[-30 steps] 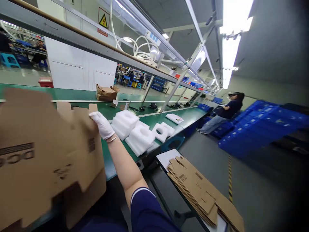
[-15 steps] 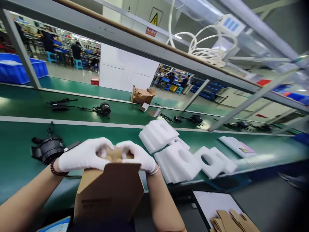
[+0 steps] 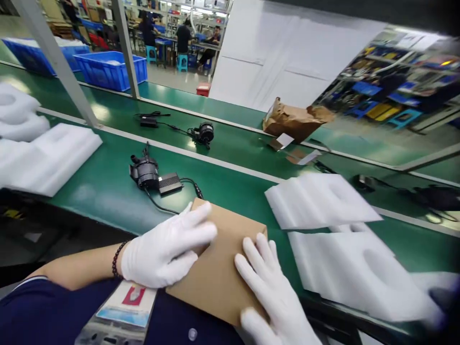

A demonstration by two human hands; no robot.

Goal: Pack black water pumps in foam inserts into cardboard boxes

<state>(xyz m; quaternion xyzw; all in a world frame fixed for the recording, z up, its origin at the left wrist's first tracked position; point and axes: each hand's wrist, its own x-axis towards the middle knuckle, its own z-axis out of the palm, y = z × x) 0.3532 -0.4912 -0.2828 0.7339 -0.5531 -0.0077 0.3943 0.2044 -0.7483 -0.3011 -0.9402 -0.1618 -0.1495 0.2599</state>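
A brown cardboard box (image 3: 223,261) lies in front of my body at the bench's near edge, its plain face upward. White-gloved, my left hand (image 3: 168,249) reaches across the box's left side with fingers stretched out. My right hand (image 3: 269,287), gloved the same way, rests on the box's right side with fingers spread. Just beyond the box is a black pump-like device (image 3: 145,172), beside a finned black power adapter (image 3: 170,183) with a cable running towards the box. White foam pieces (image 3: 323,201) with round holes lie to the right.
More foam (image 3: 46,155) lies on the left of the green bench (image 3: 104,191). Further back are another black device (image 3: 205,132) with its adapter, a crumpled brown paper bag (image 3: 293,120) and blue bins (image 3: 108,69). Metal posts (image 3: 125,48) rise from the bench. People sit in the background.
The view has swung left and down. The box, earlier upright with its flap raised and both hands at its top, now shows a flat face with both hands spread over it.
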